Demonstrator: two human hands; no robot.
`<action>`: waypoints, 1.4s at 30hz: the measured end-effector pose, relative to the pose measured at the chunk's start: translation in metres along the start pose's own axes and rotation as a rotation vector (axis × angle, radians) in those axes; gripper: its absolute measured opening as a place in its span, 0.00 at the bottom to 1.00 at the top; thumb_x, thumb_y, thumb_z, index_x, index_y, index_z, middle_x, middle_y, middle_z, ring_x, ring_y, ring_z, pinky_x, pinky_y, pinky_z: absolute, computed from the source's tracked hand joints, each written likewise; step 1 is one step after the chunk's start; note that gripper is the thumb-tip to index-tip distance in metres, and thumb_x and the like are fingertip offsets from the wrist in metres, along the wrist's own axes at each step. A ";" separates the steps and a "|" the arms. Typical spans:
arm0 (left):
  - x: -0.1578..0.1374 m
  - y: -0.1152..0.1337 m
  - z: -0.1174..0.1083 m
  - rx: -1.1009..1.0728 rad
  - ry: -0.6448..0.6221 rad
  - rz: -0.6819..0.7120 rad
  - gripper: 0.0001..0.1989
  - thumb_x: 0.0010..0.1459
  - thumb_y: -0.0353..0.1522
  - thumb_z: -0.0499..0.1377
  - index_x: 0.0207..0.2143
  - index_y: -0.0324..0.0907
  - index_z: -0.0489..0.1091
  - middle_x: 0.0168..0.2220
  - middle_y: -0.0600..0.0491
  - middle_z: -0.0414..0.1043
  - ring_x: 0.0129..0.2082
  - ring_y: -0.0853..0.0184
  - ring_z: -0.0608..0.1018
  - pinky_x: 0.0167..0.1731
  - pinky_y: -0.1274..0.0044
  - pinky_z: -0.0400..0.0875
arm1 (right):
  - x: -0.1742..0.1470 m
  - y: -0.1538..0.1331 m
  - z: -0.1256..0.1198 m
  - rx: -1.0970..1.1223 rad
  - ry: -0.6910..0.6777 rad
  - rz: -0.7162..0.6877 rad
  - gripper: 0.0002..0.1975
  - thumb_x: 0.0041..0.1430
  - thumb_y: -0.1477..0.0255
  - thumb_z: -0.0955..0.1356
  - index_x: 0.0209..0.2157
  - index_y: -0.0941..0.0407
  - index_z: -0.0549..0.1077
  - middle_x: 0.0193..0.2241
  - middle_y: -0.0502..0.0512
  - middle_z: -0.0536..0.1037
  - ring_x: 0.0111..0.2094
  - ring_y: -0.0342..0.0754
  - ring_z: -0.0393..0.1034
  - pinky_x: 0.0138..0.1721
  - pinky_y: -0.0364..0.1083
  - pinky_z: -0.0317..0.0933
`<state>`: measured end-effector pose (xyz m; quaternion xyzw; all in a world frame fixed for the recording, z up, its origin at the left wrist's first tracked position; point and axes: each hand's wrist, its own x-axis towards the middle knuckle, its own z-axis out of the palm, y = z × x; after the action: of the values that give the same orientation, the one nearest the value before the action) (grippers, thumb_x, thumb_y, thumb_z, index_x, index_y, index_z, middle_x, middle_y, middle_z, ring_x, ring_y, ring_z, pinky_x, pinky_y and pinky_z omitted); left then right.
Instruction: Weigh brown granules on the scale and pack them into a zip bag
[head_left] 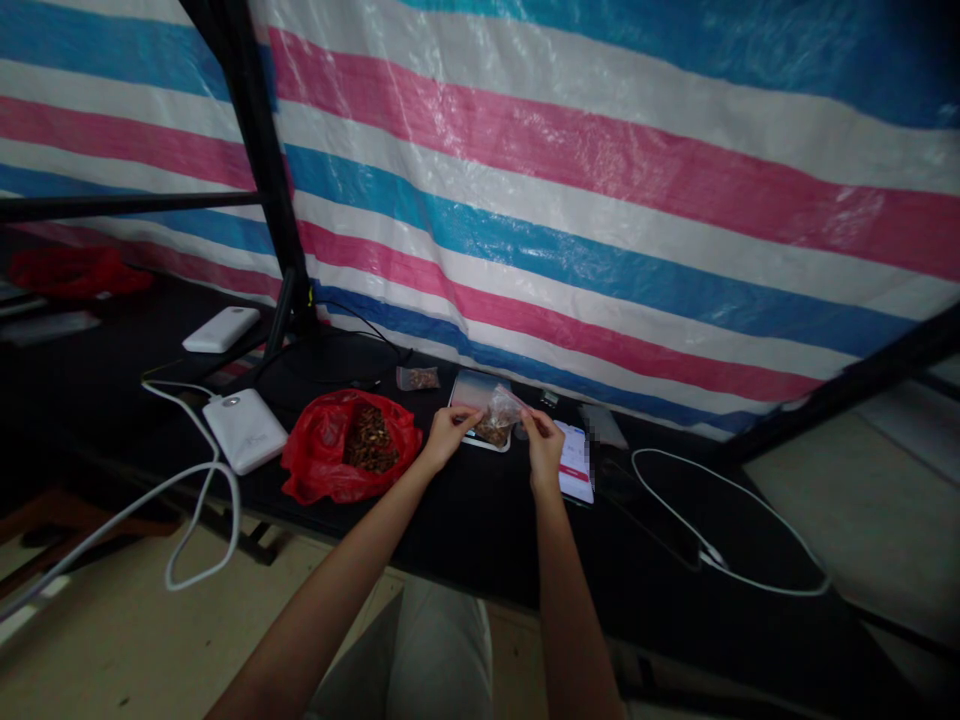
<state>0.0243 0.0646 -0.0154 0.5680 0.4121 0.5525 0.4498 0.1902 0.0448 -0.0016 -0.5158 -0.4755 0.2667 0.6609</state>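
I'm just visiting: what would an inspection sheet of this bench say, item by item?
Surface: dark black tabletop, dimly lit.
Job's things: small clear plastic bag of brown pieces, over a flat silvery scale; open red plastic bag of brown pieces beside it.
Clutter: second small filled clear bag, white-and-red card, two white power banks.
Hands: left hand and right hand both pinch the small bag's top with their fingers.
Cables: white cable at left, white cable loop at right.
Surroundings: striped pink, blue and white tarp, black frame post.
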 end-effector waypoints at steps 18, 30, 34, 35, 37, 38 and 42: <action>0.001 0.007 -0.001 -0.157 0.101 0.001 0.16 0.43 0.42 0.62 0.24 0.36 0.73 0.22 0.53 0.72 0.23 0.70 0.71 0.26 0.79 0.64 | -0.010 -0.012 0.008 -0.162 -0.227 -0.076 0.13 0.48 0.62 0.67 0.28 0.57 0.74 0.27 0.53 0.75 0.29 0.46 0.66 0.33 0.45 0.58; -0.003 0.016 -0.002 -0.115 0.136 0.068 0.14 0.49 0.41 0.57 0.26 0.38 0.68 0.18 0.59 0.63 0.20 0.74 0.65 0.22 0.82 0.58 | -0.012 -0.018 0.008 -0.264 -0.214 -0.210 0.11 0.51 0.63 0.66 0.27 0.57 0.73 0.25 0.51 0.72 0.28 0.45 0.64 0.31 0.43 0.56; -0.005 0.017 -0.003 -0.070 0.123 0.074 0.13 0.52 0.40 0.55 0.27 0.38 0.67 0.19 0.58 0.63 0.21 0.74 0.65 0.23 0.82 0.58 | -0.013 -0.019 0.009 -0.276 -0.210 -0.223 0.11 0.52 0.63 0.65 0.27 0.57 0.73 0.25 0.51 0.71 0.28 0.44 0.64 0.30 0.43 0.55; -0.005 0.017 -0.003 -0.065 0.123 0.080 0.13 0.52 0.40 0.55 0.28 0.38 0.67 0.20 0.58 0.63 0.21 0.73 0.65 0.23 0.82 0.58 | -0.013 -0.019 0.009 -0.278 -0.208 -0.227 0.11 0.52 0.63 0.65 0.27 0.57 0.73 0.24 0.51 0.71 0.28 0.44 0.64 0.30 0.43 0.55; -0.005 0.016 -0.003 -0.055 0.126 0.089 0.13 0.52 0.40 0.55 0.28 0.38 0.67 0.20 0.57 0.64 0.22 0.73 0.66 0.24 0.82 0.59 | -0.013 -0.019 0.009 -0.285 -0.202 -0.232 0.11 0.52 0.63 0.65 0.26 0.57 0.73 0.24 0.50 0.71 0.27 0.44 0.64 0.29 0.43 0.55; -0.005 0.015 -0.003 -0.046 0.127 0.087 0.13 0.52 0.40 0.55 0.28 0.38 0.67 0.21 0.57 0.64 0.22 0.73 0.66 0.24 0.82 0.59 | -0.013 -0.018 0.009 -0.288 -0.198 -0.234 0.11 0.52 0.63 0.65 0.26 0.56 0.73 0.24 0.50 0.71 0.27 0.44 0.63 0.29 0.43 0.55; -0.004 0.012 -0.003 0.003 0.138 0.078 0.12 0.52 0.40 0.55 0.28 0.38 0.67 0.21 0.56 0.65 0.22 0.72 0.67 0.24 0.82 0.59 | -0.013 -0.018 0.010 -0.303 -0.196 -0.233 0.12 0.52 0.62 0.65 0.26 0.57 0.73 0.24 0.50 0.70 0.26 0.44 0.63 0.28 0.43 0.54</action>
<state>0.0202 0.0575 -0.0048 0.5448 0.4204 0.6069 0.3975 0.1737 0.0324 0.0111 -0.5224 -0.6286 0.1627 0.5527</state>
